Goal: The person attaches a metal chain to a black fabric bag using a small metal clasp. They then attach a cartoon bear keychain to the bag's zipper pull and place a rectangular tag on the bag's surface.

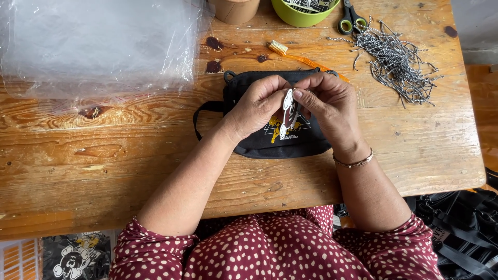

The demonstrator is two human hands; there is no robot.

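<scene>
Nearby, green bowl [301,18] of printed tags [310,4]

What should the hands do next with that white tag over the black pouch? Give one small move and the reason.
Probably thread a ball chain through the tag's top end. Both the left hand and the right hand pinch the white die-cut tag upright above the black pouch; whether a chain is already in the fingers cannot be told. A pile of ball chains lies at the table's far right.

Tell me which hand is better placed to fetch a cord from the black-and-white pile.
Probably the right hand: the pile of black-and-white cords lies on its side; the left hand would have to cross over.
</scene>
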